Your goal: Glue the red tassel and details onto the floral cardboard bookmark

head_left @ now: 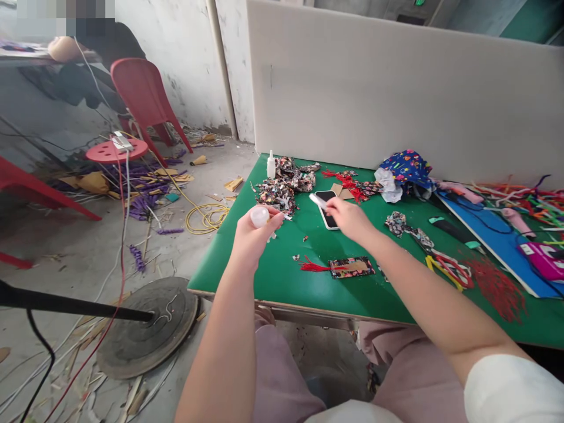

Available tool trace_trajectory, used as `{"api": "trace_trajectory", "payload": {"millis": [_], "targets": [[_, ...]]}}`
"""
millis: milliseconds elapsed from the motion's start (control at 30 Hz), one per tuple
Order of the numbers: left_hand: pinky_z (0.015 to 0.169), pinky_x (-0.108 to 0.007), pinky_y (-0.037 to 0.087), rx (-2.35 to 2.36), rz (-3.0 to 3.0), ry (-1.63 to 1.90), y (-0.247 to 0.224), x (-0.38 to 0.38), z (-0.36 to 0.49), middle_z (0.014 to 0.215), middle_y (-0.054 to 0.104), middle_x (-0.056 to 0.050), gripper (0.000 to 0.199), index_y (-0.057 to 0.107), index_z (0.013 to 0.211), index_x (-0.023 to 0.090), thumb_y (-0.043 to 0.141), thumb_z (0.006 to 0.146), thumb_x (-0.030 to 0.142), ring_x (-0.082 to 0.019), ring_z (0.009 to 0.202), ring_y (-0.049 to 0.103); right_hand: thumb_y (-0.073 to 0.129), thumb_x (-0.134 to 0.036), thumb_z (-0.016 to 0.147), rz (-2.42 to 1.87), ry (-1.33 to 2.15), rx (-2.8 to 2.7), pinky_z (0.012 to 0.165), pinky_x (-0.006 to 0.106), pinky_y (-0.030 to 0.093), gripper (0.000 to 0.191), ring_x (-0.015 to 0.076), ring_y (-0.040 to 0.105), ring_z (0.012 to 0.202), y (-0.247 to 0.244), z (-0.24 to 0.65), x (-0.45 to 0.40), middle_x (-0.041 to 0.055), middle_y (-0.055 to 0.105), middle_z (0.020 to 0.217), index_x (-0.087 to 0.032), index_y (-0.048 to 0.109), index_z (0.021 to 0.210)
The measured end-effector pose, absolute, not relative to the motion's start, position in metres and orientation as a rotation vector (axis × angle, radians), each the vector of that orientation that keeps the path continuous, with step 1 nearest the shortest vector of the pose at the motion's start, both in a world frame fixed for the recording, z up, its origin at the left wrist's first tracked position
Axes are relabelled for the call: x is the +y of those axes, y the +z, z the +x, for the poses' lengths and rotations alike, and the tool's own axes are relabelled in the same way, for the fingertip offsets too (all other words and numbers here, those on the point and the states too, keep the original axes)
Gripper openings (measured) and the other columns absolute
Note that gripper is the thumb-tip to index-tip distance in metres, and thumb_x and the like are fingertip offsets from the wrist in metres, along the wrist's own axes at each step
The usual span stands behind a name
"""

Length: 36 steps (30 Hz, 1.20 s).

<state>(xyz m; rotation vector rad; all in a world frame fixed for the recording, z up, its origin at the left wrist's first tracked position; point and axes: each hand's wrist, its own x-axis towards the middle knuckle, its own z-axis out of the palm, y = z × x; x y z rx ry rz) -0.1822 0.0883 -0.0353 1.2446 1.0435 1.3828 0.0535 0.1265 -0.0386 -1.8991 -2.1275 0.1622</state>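
Head view: the left hand (pixel 252 235) holds a small white bottle (pixel 259 217) upright-ish over the near left part of the green tabletop (pixel 282 282), fingers closed round it. The right hand (pixel 348 216) pinches a slim white cap or tube (pixel 318 201) just above a phone (pixel 328 208); its long axis points up and left. The two held pieces are near each other, bottle to the left of the right hand.

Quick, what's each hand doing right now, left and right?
Left hand: closed on a small white bottle.
Right hand: closed on a small white piece above the phone.
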Motion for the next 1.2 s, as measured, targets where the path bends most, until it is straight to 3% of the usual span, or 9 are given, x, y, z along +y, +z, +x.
{"api": "trace_trajectory", "payload": {"millis": [233,400,467,533,667,867,933,1067,1200], "targets": [[0.058,-0.020,0.039,1.044,1.231,1.382,-0.035,0.088,-0.181,0.065,0.057,0.002,0.023,0.060,0.076,0.016,0.071,0.066,0.033,-0.010,0.062,0.051,0.042,-0.025,0.088,-1.771,0.459,-2.276,0.054,0.023,0.031,0.015,0.0133,0.054,0.057,-0.062,0.006,0.112,0.0016,0.063,0.067,-0.019,0.056,0.084],[0.057,-0.020,0.038,1.056,1.218,1.396,-0.031,0.086,-0.179,0.065,0.057,0.002,0.023,0.060,0.074,0.015,0.071,0.065,0.033,-0.010,0.060,0.051,0.043,-0.025,0.088,-1.626,0.625,-2.261,0.063,0.018,0.039,0.012,0.0099,0.059,0.069,-0.043,0.013,0.070,-0.0030,0.066,0.076,-0.022,0.055,0.087],[0.056,-0.020,0.038,1.076,1.217,1.388,-0.031,0.085,-0.178,0.065,0.057,0.002,0.024,0.060,0.073,0.015,0.071,0.064,0.034,-0.010,0.059,0.051,0.039,-0.026,0.089,-1.674,0.542,-2.158,0.066,0.020,0.041,0.016,0.0114,0.060,0.075,-0.036,0.032,0.068,-0.0004,0.067,0.085,-0.022,0.054,0.095],[0.056,-0.021,0.038,1.091,1.224,1.380,-0.031,0.086,-0.177,0.066,0.058,0.001,0.024,0.060,0.073,0.015,0.071,0.063,0.035,-0.010,0.059,0.051,0.037,-0.031,0.090,-1.843,0.265,-1.996,0.065,0.021,0.041,0.021,0.0128,0.061,0.073,-0.035,0.060,0.075,-0.0002,0.067,0.084,-0.023,0.054,0.098],[0.057,-0.021,0.038,1.089,1.228,1.365,-0.032,0.086,-0.176,0.066,0.058,0.002,0.025,0.060,0.074,0.016,0.072,0.062,0.035,-0.010,0.060,0.051,0.038,-0.028,0.087,-2.081,0.045,-1.868,0.067,0.028,0.040,0.025,0.0199,0.060,0.076,-0.047,0.125,0.097,0.0077,0.067,0.084,-0.018,0.058,0.098],[0.057,-0.021,0.039,1.108,1.182,1.346,-0.030,0.086,-0.172,0.065,0.057,0.002,0.028,0.060,0.075,0.015,0.073,0.061,0.036,-0.010,0.060,0.051,0.040,-0.029,0.086,-2.287,-0.078,-1.877,0.085,0.037,0.037,0.032,0.0281,0.054,0.102,-0.059,0.157,0.119,0.0191,0.064,0.101,-0.011,0.063,0.098],[0.057,-0.021,0.038,1.118,1.176,1.334,-0.030,0.087,-0.170,0.064,0.057,0.002,0.029,0.060,0.075,0.015,0.074,0.061,0.036,-0.010,0.060,0.051,0.039,-0.039,0.087,-2.286,-0.048,-1.906,0.088,0.038,0.036,0.043,0.0301,0.050,0.109,-0.060,0.139,0.128,0.0208,0.060,0.110,-0.010,0.057,0.113],[0.057,-0.021,0.037,1.092,1.192,1.315,-0.031,0.090,-0.164,0.064,0.057,0.002,0.027,0.060,0.075,0.016,0.073,0.062,0.036,-0.010,0.061,0.050,0.046,-0.065,0.073,-2.286,0.135,-1.945,0.076,0.039,0.043,0.085,0.0324,0.057,0.098,-0.066,0.082,0.150,0.0202,0.063,0.107,-0.014,0.028,0.138],[0.058,-0.021,0.038,1.085,1.195,1.294,-0.032,0.091,-0.158,0.066,0.057,0.002,0.027,0.059,0.075,0.016,0.072,0.062,0.036,-0.010,0.062,0.051,0.063,-0.058,0.062,-2.322,0.229,-1.872,0.080,0.043,0.042,0.100,0.0374,0.052,0.107,-0.070,0.055,0.167,0.0258,0.056,0.116,-0.011,0.021,0.140]]}}
